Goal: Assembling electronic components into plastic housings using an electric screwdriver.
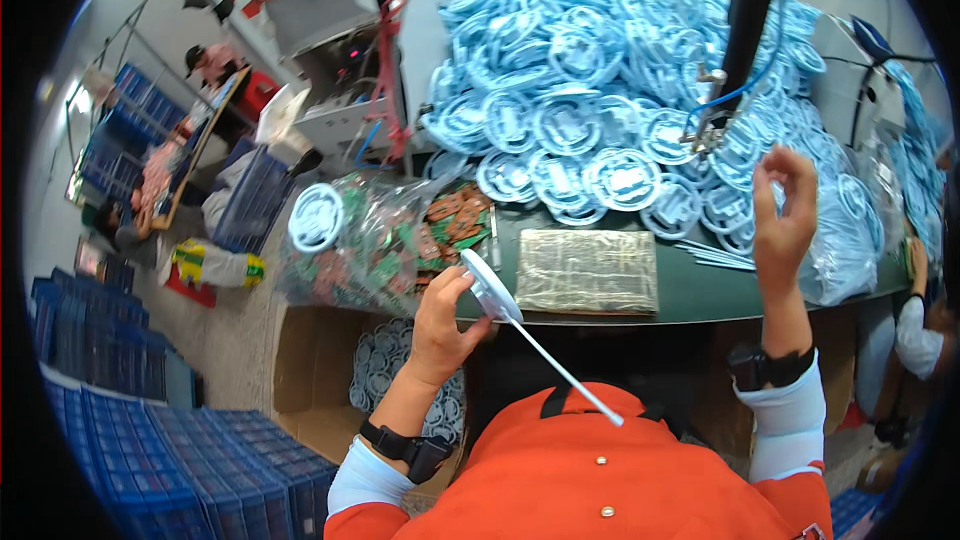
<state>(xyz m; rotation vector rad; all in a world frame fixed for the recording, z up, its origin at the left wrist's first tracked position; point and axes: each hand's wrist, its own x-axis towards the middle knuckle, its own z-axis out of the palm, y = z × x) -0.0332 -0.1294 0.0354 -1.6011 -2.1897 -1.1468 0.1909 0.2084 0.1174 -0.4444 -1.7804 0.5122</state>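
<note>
My left hand (443, 325) is closed on the rim of a round light-blue plastic part with a long thin stick (490, 287), which is tilted and points down to the right in front of my body. My right hand (785, 220) is raised at the right of the bench, its fingers curved and apart, with nothing visible in them. Just up and left of it hangs a black powered screwdriver (742, 35) with a metal tip and a blue hose. Beneath the screwdriver lies a large heap of similar round light-blue parts (568, 125).
A tape-wrapped flat block (587, 271) lies on the green bench (506, 245). Left of it are green and orange circuit boards (458, 224) and a clear plastic bag (375, 240). White sticks (718, 258) lie at the right. A cardboard box (312, 365) stands below; blue crates (190, 455) line the left.
</note>
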